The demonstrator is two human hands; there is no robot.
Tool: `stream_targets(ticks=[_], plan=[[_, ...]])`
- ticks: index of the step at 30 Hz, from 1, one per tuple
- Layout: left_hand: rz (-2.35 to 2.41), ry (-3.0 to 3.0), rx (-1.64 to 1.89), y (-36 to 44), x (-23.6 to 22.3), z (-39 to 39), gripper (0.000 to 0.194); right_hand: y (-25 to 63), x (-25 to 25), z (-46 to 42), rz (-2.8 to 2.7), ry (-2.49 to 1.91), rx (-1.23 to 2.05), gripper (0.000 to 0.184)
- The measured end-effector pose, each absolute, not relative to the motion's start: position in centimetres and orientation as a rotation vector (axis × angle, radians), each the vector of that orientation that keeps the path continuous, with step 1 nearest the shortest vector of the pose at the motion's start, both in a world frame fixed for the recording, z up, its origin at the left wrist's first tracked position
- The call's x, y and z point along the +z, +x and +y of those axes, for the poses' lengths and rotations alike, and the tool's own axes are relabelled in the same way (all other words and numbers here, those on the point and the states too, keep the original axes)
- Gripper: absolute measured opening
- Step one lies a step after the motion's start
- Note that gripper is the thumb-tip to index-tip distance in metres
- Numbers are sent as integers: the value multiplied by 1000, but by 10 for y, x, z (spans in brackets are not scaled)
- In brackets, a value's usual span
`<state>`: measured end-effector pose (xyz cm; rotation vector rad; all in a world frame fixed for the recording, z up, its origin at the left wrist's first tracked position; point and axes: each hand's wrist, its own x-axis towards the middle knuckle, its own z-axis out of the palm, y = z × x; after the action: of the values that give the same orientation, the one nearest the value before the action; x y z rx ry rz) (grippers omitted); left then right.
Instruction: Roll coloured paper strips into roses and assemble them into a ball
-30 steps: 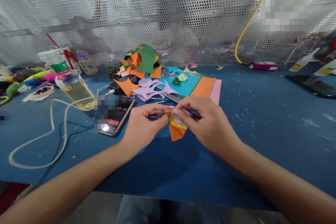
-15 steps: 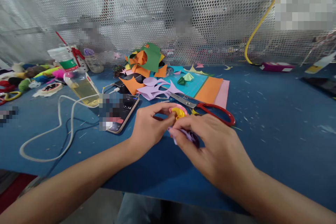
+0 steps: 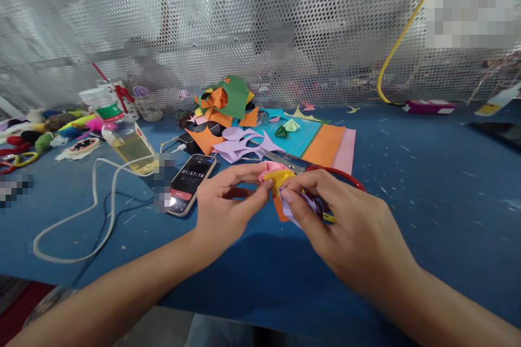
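Note:
Between my hands, above the front of the blue table, is a folded paper piece in pink, yellow, orange and purple. My left hand pinches its pink and yellow edge between thumb and fingers. My right hand is closed on the purple folded part, thumb on top; some of that part is hidden by the fingers. Just behind the hands lie scissors with red handles, partly covered by my right hand. Lilac paper offcuts rest past the blades.
A lit phone with a white cable lies left of my hands, near a bottle of yellowish liquid. Behind are a heap of paper scraps, orange sheets and a perforated metal wall. Coloured yarn sits far left.
My hands have drawn slightly apart, the right one moving right with the purple part. More of the yellow and an orange part now show between them.

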<state>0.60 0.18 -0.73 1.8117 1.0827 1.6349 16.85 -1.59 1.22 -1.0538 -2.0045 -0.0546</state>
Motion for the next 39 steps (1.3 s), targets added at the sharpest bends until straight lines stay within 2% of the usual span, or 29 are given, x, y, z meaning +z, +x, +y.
stream_targets(ticks=[7, 14, 26, 34, 39], plan=[[911, 1775, 1595, 9, -4, -4, 21, 172, 12, -14, -1971, -1096, -156, 10], [977, 1871, 1627, 10, -5, -5, 20, 170, 9, -12, -1989, -1081, -141, 8], [954, 2415, 1733, 2, -5, -8, 32, 169, 11, -13, -1978, -1047, -252, 13], [891, 2659, 1718, -3, 10, -12, 21, 168, 15, -19, -1960, -1031, -366, 10], [889, 2526, 1748, 0, 4, -9, 17, 165, 13, -19, -1893, -1005, -209, 14]])
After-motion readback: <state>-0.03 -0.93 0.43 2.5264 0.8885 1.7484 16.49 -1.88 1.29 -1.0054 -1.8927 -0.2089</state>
